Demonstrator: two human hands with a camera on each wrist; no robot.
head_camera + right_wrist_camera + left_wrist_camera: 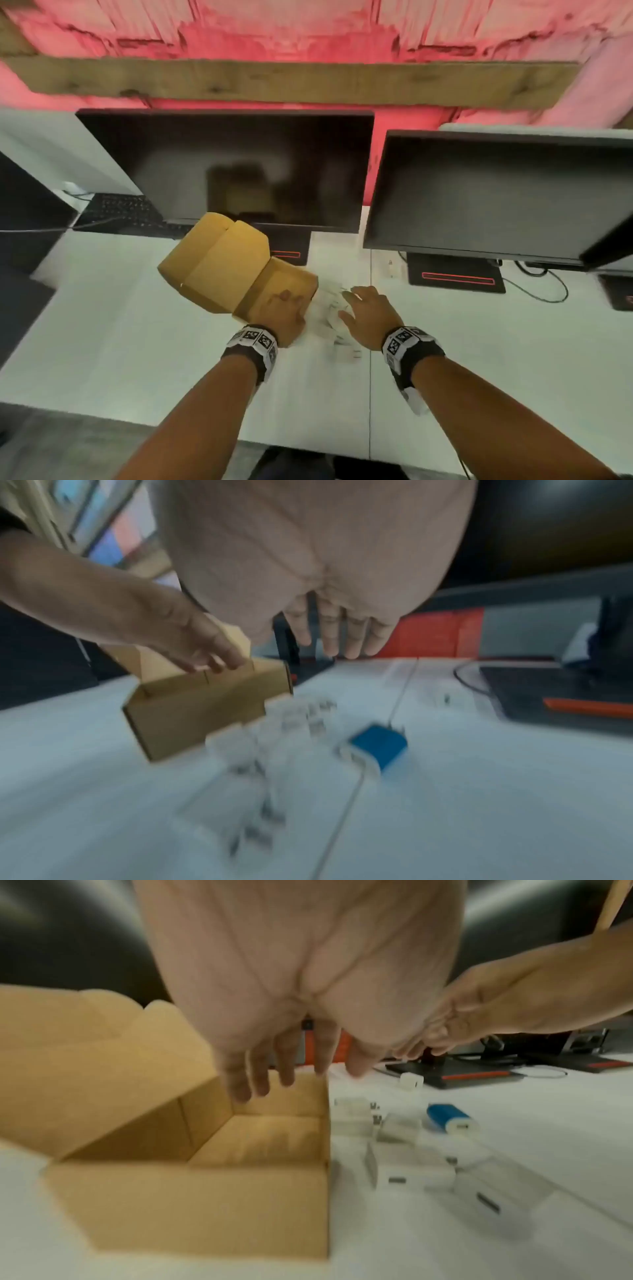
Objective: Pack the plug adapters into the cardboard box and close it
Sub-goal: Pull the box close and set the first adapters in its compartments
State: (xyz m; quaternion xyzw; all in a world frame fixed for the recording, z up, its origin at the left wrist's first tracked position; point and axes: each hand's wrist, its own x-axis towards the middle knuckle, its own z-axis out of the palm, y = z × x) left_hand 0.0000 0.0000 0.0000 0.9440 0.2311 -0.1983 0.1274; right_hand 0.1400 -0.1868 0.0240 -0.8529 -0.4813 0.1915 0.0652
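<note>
I am hovering my left hand (286,313), fingers straight, over the cardboard box (192,1202), lid tilting back-left; my right hand (368,317) is spreading, holding nothing, above the adapters (407,1172).

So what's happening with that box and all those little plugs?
A person is getting ready to pack plug adapters into a cardboard box. The box sits open and empty on the white desk, lid up. The left hand reaches over it with straight fingers, while the right hand reaches, open, over the pile of white adapters and one blue adapter beside the box. Nothing is packed yet.
</note>
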